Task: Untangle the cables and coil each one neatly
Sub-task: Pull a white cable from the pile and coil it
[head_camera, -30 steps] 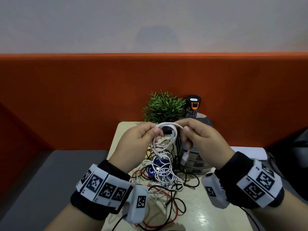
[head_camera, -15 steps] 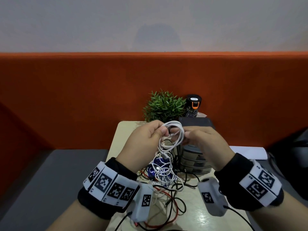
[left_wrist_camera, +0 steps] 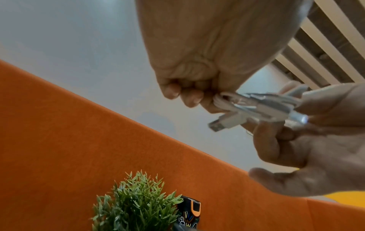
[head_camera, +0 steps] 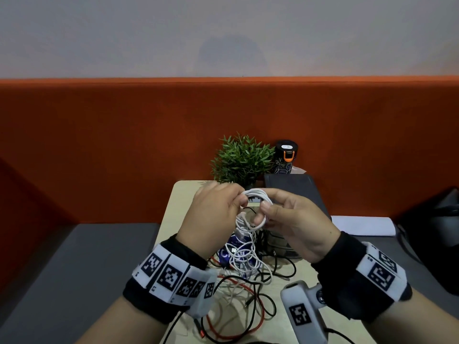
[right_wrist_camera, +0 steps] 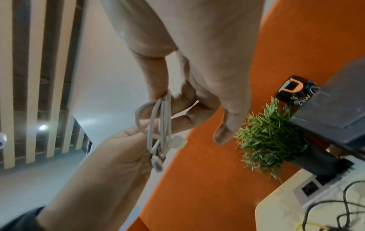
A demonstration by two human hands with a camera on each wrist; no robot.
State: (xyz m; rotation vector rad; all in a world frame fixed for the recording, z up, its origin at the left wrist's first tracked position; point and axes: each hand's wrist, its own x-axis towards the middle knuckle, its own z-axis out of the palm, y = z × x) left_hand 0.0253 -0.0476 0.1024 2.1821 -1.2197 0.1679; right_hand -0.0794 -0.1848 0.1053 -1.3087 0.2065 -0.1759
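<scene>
A white cable (head_camera: 257, 194) is wound into a small coil of several turns, held up above the table between both hands. My left hand (head_camera: 242, 201) pinches the coil's left side with curled fingers (left_wrist_camera: 189, 96). My right hand (head_camera: 263, 209) pinches its right side with the thumb on top (right_wrist_camera: 158, 87). The cable's white USB plug (left_wrist_camera: 223, 124) sticks out below the left hand's fingers. The rest of the white cable hangs down into a tangle of white, black and red cables (head_camera: 244, 274) on the beige table (head_camera: 173, 219).
A green potted plant (head_camera: 242, 160) and a black bottle with an orange clasp (head_camera: 286, 156) stand at the table's far edge. A dark box (head_camera: 298, 189) sits on a stack behind my right hand. An orange partition lies behind, with a black bag (head_camera: 437, 232) at right.
The loose white loop has become a smaller, thicker coil. My right hand has rolled, so its thumb now lies on top of the coil. Both hands moved slightly closer together.
</scene>
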